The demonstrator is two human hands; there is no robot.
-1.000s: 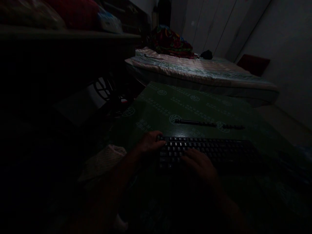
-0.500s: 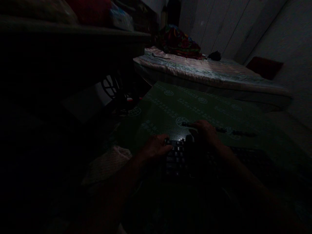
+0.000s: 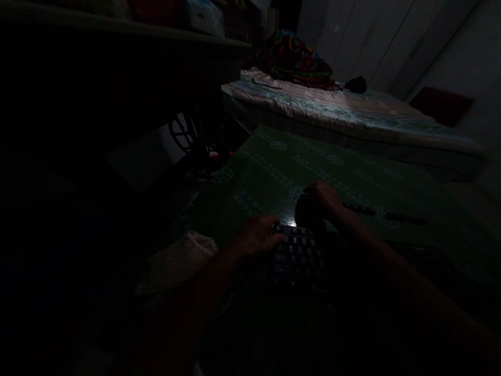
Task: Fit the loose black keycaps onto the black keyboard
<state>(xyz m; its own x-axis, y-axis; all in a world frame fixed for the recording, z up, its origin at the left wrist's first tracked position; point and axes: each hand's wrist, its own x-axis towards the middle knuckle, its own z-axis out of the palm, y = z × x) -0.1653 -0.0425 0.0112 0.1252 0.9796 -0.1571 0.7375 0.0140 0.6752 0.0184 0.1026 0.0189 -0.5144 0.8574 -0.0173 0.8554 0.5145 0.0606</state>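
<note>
The scene is very dark. A black keyboard (image 3: 299, 256) lies on a green table top (image 3: 270, 172) printed with pale lettering and globe marks. My left hand (image 3: 256, 235) grips the keyboard's left end, thumb on the top near the keys and fingers at the far corner. Over the keyboard's far edge is my right hand (image 3: 323, 196), its fingers curled and bent downward. What it holds, if anything, is lost in the dark shadow below. To its right, a thin dark segmented strip (image 3: 403, 218) lies on the table. The right forearm hides the keyboard's middle.
A crumpled pale cloth (image 3: 182, 261) lies left of my left forearm. Beyond the table stands a bed (image 3: 332, 109) with a colourful blanket (image 3: 297, 60) heaped on it. A dark raised counter (image 3: 117, 23) is at the left, with a spoked wheel (image 3: 182, 133) below.
My right hand has tilted downward; the dark stick end that showed left of its fingers is out of sight. My left hand keeps its hold. The view has shifted slightly.
</note>
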